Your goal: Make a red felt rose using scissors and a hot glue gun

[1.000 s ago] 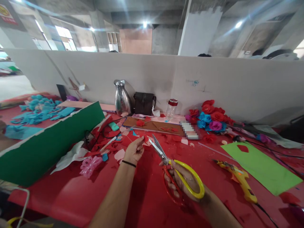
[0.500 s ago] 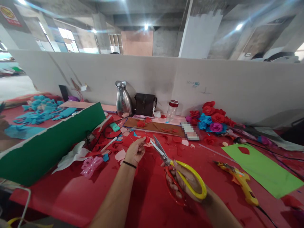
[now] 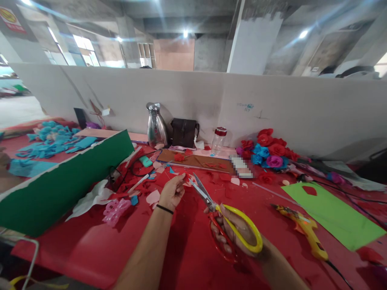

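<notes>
My left hand (image 3: pixel 173 191) is raised over the table in a pinch, with a black band on its wrist. Whatever lies between thumb and finger is too small to make out against the red behind. My right hand (image 3: pixel 228 231) grips a pair of scissors (image 3: pixel 207 195) with one yellow and one red handle loop. Their blades are parted and point toward the fingertips of my left hand, a short gap away. Behind both hands lie red, pink and blue scraps, among them a pink scrap (image 3: pixel 153 197).
At right, a yellow glue gun (image 3: pixel 305 229) lies beside a green sheet (image 3: pixel 341 215). Fabric-like flowers (image 3: pixel 267 149) are heaped behind. A steel jug (image 3: pixel 156 127), dark bag (image 3: pixel 184 133) and glass jar (image 3: pixel 218 143) line the partition. A green board (image 3: pixel 69 185) stands at left.
The scissors' blades have shifted very slightly left, toward my left hand. My left hand keeps its place and its pinch.
</notes>
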`<state>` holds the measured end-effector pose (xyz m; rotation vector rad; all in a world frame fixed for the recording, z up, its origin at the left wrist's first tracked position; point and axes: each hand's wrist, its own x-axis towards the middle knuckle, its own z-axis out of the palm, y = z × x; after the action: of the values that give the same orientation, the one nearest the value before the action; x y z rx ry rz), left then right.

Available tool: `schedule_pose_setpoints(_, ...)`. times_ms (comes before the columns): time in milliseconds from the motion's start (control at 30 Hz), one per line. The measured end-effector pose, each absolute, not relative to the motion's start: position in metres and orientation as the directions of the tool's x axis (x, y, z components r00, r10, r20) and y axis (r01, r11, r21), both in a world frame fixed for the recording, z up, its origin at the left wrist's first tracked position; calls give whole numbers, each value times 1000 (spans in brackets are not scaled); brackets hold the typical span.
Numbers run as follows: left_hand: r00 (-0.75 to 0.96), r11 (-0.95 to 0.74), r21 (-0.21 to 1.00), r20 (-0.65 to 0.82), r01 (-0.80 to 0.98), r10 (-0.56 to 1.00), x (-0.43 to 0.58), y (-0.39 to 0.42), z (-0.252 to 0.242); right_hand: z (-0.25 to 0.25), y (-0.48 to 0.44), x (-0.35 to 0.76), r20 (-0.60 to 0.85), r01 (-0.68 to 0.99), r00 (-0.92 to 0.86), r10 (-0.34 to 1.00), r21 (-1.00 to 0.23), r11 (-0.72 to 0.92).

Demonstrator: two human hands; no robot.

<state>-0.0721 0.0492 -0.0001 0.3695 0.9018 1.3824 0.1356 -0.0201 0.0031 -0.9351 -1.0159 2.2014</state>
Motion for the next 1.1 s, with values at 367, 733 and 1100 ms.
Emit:
schedule_pose_setpoints(367, -76, 209, 655, -378, -726, 922, -73, 48, 6, 1, -19, 138, -358, -209, -611, 706, -787, -580)
schedule_pose_setpoints(733, -65, 216, 654, -377, -725, 924, -74, 49, 4, 1, -19, 139, -371, -205, -585, 721, -793, -574)
schedule_pose_setpoints(1100, -117, 187, 694, -366, -695, 923, -67, 47, 5, 0, -18, 138, -359, -205, -612, 705, -789, -580)
